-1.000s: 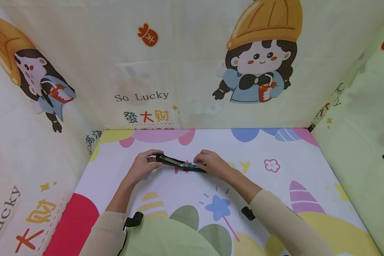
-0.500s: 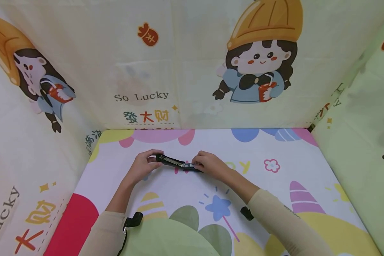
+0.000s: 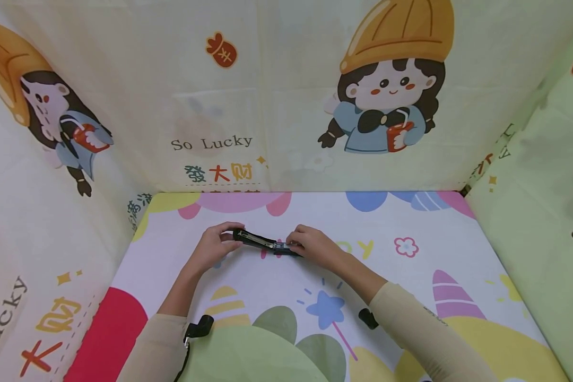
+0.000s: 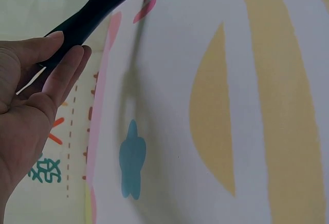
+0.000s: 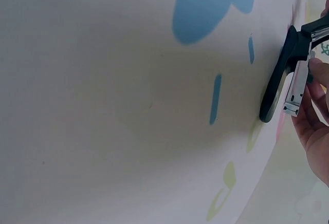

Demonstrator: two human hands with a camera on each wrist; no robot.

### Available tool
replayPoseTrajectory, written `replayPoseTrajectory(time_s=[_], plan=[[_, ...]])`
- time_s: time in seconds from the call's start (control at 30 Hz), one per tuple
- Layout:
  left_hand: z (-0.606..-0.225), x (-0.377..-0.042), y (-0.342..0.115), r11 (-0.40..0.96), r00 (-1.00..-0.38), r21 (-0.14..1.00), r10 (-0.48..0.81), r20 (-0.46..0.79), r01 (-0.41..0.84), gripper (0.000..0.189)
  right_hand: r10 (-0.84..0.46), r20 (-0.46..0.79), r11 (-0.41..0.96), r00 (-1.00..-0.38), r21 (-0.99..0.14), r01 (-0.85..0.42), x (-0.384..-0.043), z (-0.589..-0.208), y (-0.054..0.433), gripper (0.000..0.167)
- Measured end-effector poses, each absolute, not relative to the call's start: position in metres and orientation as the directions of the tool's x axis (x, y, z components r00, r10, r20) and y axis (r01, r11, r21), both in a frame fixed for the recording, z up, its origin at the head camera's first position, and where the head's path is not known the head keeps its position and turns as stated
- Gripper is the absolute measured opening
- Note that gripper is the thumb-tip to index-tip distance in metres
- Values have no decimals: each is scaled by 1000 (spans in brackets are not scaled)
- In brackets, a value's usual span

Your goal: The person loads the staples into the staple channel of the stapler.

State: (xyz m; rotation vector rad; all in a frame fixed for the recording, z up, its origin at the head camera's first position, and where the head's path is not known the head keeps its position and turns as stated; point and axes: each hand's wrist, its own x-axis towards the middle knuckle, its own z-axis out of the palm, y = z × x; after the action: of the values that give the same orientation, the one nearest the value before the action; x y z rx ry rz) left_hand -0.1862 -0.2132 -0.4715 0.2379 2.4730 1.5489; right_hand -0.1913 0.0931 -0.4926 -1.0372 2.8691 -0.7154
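Note:
A black stapler is swung wide open in the head view, its top arm raised to the left and its base low on the right. Thumb and fingers of my left hand pinch the free end of the top arm, as the left wrist view also shows on the black arm. At the base side, my right hand holds the silver metal magazine between thumb and fingers. The black base lies beside that magazine. Part of the base is hidden behind the right hand in the head view.
The table wears a white cover with coloured prints. Printed cloth walls rise at the back and both sides. A black wrist-camera piece sits by the left sleeve, another dark piece by the right.
My right hand has shifted slightly left along the stapler over the last second, its fingertips drawing closer to the hinge side. The left hand and top arm have stayed nearly still.

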Motion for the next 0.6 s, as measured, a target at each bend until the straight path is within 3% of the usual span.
replayPoseTrajectory(time_s=[0.6], plan=[[-476, -189, -214, 439, -963, 898, 256, -88, 35, 49, -592, 167, 697, -789, -385, -605, -190, -497, 91, 17]])
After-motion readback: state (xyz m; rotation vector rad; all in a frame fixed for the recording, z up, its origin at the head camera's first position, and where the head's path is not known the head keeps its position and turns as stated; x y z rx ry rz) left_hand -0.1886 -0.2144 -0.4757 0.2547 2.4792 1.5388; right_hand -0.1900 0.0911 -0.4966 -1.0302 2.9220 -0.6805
